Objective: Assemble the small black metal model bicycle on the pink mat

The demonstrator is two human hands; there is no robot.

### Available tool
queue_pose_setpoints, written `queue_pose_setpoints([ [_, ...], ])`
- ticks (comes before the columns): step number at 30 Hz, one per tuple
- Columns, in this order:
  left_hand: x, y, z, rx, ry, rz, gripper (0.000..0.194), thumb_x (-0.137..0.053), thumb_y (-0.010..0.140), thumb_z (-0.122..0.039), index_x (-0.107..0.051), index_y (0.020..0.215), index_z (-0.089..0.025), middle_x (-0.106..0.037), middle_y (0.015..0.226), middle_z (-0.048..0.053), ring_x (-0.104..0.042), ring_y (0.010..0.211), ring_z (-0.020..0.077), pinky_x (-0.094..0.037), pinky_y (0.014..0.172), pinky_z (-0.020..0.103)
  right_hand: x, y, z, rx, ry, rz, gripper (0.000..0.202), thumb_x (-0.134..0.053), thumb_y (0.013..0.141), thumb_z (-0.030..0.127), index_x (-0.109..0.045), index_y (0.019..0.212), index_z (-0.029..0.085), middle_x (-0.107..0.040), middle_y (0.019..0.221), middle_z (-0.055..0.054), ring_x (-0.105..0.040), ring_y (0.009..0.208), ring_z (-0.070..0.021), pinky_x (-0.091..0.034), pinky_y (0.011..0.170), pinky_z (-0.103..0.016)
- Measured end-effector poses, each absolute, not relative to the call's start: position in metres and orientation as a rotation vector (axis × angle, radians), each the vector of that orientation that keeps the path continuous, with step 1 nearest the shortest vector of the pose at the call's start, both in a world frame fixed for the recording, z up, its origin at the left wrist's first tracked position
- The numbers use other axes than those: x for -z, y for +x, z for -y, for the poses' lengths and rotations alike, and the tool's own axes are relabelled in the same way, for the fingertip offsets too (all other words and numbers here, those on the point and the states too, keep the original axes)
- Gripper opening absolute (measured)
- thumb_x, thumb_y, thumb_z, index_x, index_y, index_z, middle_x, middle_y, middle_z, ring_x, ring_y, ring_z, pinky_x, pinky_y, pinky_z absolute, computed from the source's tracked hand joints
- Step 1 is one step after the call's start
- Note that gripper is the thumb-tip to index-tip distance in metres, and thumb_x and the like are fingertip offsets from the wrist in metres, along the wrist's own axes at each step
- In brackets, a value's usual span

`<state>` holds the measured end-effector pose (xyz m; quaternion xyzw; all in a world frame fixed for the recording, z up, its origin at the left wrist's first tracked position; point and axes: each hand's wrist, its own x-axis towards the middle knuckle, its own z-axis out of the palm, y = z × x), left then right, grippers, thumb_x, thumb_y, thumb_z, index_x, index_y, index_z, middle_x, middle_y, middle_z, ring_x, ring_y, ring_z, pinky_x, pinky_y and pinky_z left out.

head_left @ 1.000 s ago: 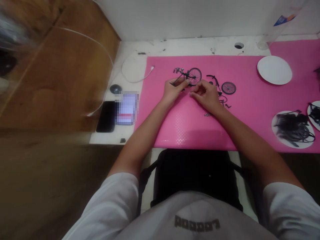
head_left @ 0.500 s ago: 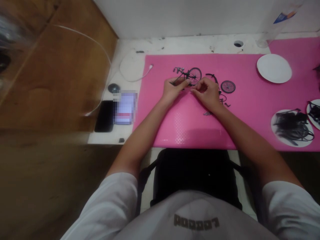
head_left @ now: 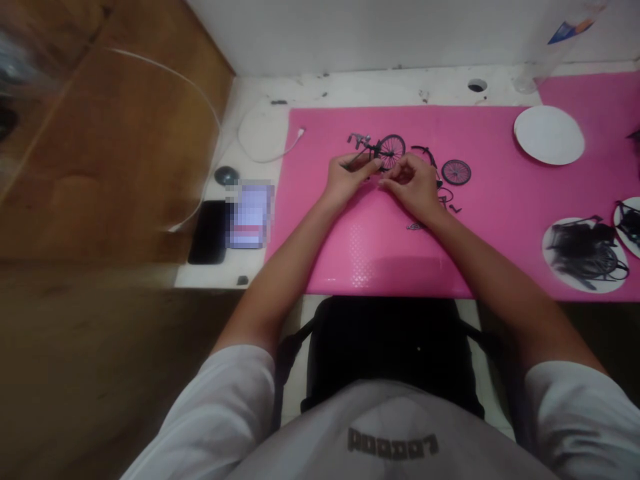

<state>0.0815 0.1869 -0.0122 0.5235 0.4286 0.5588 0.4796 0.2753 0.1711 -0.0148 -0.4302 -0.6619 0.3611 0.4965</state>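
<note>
The left hand (head_left: 345, 180) pinches the frame of a small black model bicycle (head_left: 374, 151) between thumb and fingers, holding it just above the pink mat (head_left: 380, 247) near the mat's far edge. The right hand (head_left: 413, 187) is curled close against it on the other side, fingertips bunched together at the frame's rear end as if pinching some tiny part there; what exactly it holds is too small to tell. So far, as a judgement from how things lie, the model is partly built: the handlebar and one wheel already sit on the frame held by the left hand. Much looks left: a loose wheel (head_left: 456, 172) lies on the mat just right of the right hand, a curved black piece (head_left: 424, 154) rests between that wheel and the model, and a few small bits (head_left: 447, 200) are scattered near the right wrist. Further right, a plain white plate (head_left: 549, 135) stands bare, while another plate (head_left: 585, 255) holds a tangle of black parts. Left of the mat, on the white table (head_left: 260, 107), lie a phone (head_left: 210, 232) and a white cable (head_left: 265, 143).
</note>
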Motion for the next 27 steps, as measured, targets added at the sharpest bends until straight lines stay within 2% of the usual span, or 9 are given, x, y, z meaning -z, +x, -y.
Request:
queue_pose_setpoints([
  [8, 0.009, 0.082, -0.185, -1.359, 1.29, -1.039, 0.039, -0.101, 0.079, -0.054, -0.081, 0.083, -0.021, -0.083, 0.082, 0.006, -0.082, 0.09, 0.0246, -0.064, 0.077, 0.033, 0.015, 0.275, -0.172, -0.903, -1.058, 1.59, 0.051, -0.097, 0.079, 0.062, -0.068, 0.102, 0.027, -0.079, 0.095, -0.005, -0.079, 0.097, -0.0287, -0.072, 0.089, -0.051],
  [17, 0.006, 0.081, -0.183, -1.344, 1.326, -1.045, 0.048, -0.101, 0.074, -0.065, -0.075, 0.074, -0.024, -0.078, 0.076, 0.003, -0.079, 0.088, 0.0227, -0.064, 0.074, 0.032, 0.019, 0.275, -0.175, -0.899, -1.046, 1.64, 0.052, -0.096, 0.081, 0.061, -0.067, 0.109, 0.028, -0.078, 0.1, -0.006, -0.079, 0.104, -0.0304, -0.071, 0.091, -0.051],
  [27, 0.003, 0.083, -0.181, -1.337, 1.293, -1.063, 0.044, -0.103, 0.076, -0.054, -0.072, 0.072, -0.023, -0.074, 0.074, 0.002, -0.079, 0.094, 0.0244, -0.064, 0.076, 0.032, 0.016, 0.274, -0.173, -0.897, -1.056, 1.638, 0.058, -0.096, 0.081, 0.065, -0.068, 0.116, 0.029, -0.078, 0.101, -0.005, -0.081, 0.106, -0.0318, -0.071, 0.094, -0.056],
])
